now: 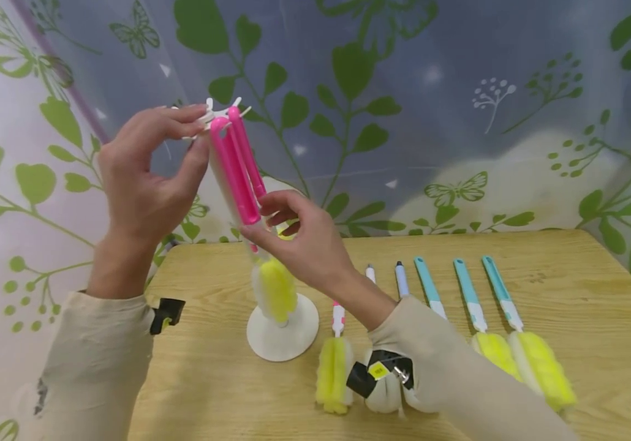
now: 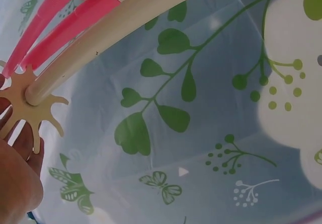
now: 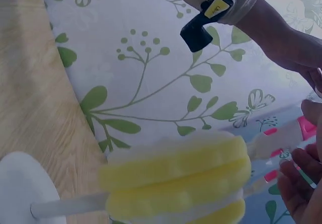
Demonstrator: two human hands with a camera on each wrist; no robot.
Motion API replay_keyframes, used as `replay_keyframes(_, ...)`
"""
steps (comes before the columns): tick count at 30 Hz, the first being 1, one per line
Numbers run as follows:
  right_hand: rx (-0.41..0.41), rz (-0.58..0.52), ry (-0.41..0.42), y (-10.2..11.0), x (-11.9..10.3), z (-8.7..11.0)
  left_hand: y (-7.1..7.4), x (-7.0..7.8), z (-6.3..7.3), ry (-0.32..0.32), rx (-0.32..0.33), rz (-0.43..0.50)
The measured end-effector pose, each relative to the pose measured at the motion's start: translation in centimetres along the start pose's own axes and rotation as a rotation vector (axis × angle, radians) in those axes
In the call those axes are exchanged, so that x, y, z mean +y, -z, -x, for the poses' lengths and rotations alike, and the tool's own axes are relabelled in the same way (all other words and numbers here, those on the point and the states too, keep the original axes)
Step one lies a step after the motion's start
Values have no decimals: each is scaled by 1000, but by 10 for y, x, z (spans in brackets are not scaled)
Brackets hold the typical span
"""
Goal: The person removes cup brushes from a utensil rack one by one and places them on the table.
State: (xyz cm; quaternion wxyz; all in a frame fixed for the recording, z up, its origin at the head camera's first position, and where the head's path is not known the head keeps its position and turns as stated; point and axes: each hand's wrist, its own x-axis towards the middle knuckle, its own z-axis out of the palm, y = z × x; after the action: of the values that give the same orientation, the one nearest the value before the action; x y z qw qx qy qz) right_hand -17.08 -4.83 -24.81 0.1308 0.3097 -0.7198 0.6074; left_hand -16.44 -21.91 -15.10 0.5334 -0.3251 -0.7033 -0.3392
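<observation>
A white stand (image 1: 285,337) with a round base and a hooked top (image 2: 22,95) stands on the table's left side. Two pink-handled sponge brushes (image 1: 235,177) are at its hooks, yellow and white sponge heads (image 3: 176,178) hanging downward beside the pole. My left hand (image 1: 144,171) pinches the hooked top between thumb and fingers. Lower down, my right hand (image 1: 315,245) holds the nearer brush around the lower end of its pink handle, thumb in front and fingers behind. The far sides of the brushes are partly hidden.
On the wooden table (image 1: 200,380) several more brushes lie in a row: a yellow sponge brush (image 1: 334,373), others partly under my right forearm, and teal-handled brushes (image 1: 500,294) at the right. A patterned curtain (image 1: 459,122) hangs behind the table.
</observation>
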Motion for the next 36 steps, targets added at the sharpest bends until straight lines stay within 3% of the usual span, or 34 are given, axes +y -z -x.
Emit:
replay_keyframes(6,84,-77,17,-12,-1,-5,-2,-4,-1,3,16,-53)
replay_keyframes(13,77,-88,-12,-16,-5,-6,-2,-4,-4,3,32,-114)
replay_keyframes(20,90,-101,20,-14,-4,-5,-6,-5,-2,-20,59,-229)
replay_keyframes(27,86,-152,89,-5,-15,-4,-8,0,-1,-18,27,-388)
replay_keyframes(36,77,-172,96,11,-24,0,-12,8,-4,-37,-8,-478)
